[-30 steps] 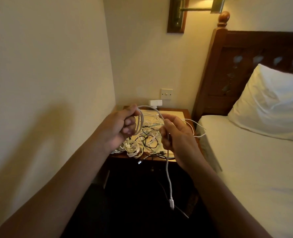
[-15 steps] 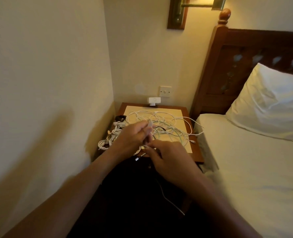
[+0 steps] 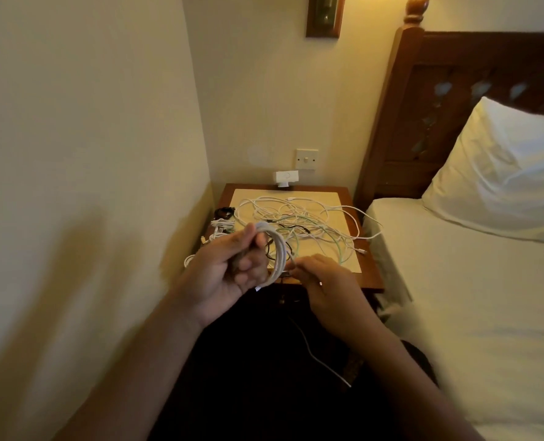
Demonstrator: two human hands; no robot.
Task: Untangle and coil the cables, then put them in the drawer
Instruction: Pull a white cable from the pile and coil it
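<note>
Pinching the white coil (image 3: 275, 249) keeps its loops together in the left hand (image 3: 229, 272), while the right hand (image 3: 324, 281) beside it nips the loose tail for wrapping.

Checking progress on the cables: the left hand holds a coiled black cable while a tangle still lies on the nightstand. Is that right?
Not quite: the head view shows that the coiled cable in the left hand is white, not black. The rest stands: a tangle still lies on the nightstand.

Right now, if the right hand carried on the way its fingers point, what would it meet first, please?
Probably the white cable coil held in the left hand; the right hand points left at it, fingertips almost touching, though depth is unclear.
</note>
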